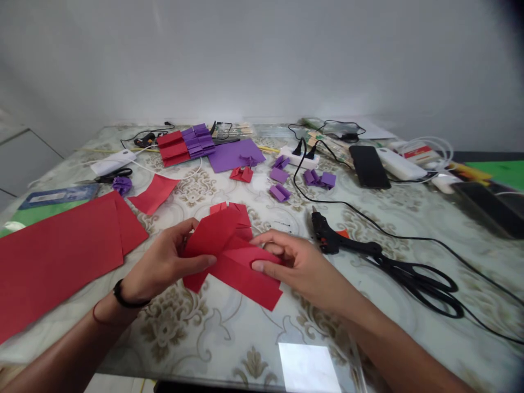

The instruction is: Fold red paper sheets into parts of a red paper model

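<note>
Red paper (233, 256), partly folded, is held between my two hands just above the table. My left hand (174, 254) pinches its left side, thumb on top and fingers behind. On the right side, my right hand (297, 265) grips the paper with thumb in front and fingers bent over it. Behind it sits a folded red paper piece (241, 214), partly covered. Small folded purple pieces (280, 192) and a folded red piece (241, 174) lie farther back. To the left are large red sheets (73, 240) and a smaller red sheet (154, 194).
A black glue gun (327, 234) and black-handled scissors (421, 281) lie to the right, with a black cord (393, 236) running past. A white power strip (301, 157), a phone (369, 166) and a purple sheet (233, 155) are at the back.
</note>
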### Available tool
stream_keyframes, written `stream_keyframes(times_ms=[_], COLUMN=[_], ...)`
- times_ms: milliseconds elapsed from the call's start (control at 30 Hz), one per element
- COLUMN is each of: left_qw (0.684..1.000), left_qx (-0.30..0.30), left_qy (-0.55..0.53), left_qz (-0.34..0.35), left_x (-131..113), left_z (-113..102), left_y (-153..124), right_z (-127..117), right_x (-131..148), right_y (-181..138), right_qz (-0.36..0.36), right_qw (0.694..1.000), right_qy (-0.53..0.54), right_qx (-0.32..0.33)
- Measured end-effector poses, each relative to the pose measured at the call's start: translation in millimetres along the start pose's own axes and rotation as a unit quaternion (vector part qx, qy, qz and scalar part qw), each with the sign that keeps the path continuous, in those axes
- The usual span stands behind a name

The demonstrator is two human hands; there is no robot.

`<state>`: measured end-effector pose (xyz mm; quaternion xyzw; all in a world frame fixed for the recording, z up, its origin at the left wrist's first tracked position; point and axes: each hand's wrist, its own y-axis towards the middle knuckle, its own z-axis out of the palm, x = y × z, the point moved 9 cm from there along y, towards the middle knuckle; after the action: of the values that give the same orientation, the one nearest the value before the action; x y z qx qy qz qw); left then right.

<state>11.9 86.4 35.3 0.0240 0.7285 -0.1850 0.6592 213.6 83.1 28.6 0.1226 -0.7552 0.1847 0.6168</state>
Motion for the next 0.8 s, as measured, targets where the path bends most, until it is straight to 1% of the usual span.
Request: stream_keyframes(times_ms=[67, 133, 167, 233, 333, 400, 533, 700, 800], left_qw=[0.998, 0.995, 0.994, 0.994, 0.994, 0.993, 0.993, 0.989, 0.984], left_qx=[0.04, 0.056, 0.052, 0.026, -0.012, -0.016, -0.001, 0.003, -0.005], left_qy=[0.02, 0.05, 0.063, 0.077, 0.094, 0.106, 0.113, 0.141, 0.179], left_qz=[-0.04, -0.066, -0.072, -0.067, -0.045, -0.038, -0.043, -0.053, -0.023], left_x=[3.9, 8.6, 10.7, 12.2, 10.7, 9.8, 10.4, 13.5, 7.1], left_z=[6.9, 10.3, 9.9, 5.8, -0.7, -1.2, 2.8, 4.0, 6.5], left_y=[-0.1, -0.5, -0.4, 0.2, 0.4, 0.4, 1.4, 2.4, 1.3], right_z=[-0.9, 2.9, 4.9, 7.6, 9.7, 11.2, 10.6, 4.3, 3.5], right_x=[1.4, 5.9, 8.8, 15.3, 25.5, 31.1, 34.5, 38.3, 42.8], right_y=[-0.8, -2.7, -3.7, -5.4, -6.5, -6.9, -8.8, -15.0, -17.8], right_qz=[0.001, -0.011, -0.021, -0.045, -0.087, -0.118, -0.162, -0.216, -0.251], right_qw=[1.0, 0.999, 0.999, 0.997, 0.987, 0.975, 0.956, 0.942, 0.933], right_qy=[-0.012, -0.014, -0.018, -0.044, -0.129, -0.184, -0.246, -0.252, -0.249], right_qx=[0.006, 0.028, 0.035, 0.04, 0.034, 0.03, 0.007, -0.048, -0.072])
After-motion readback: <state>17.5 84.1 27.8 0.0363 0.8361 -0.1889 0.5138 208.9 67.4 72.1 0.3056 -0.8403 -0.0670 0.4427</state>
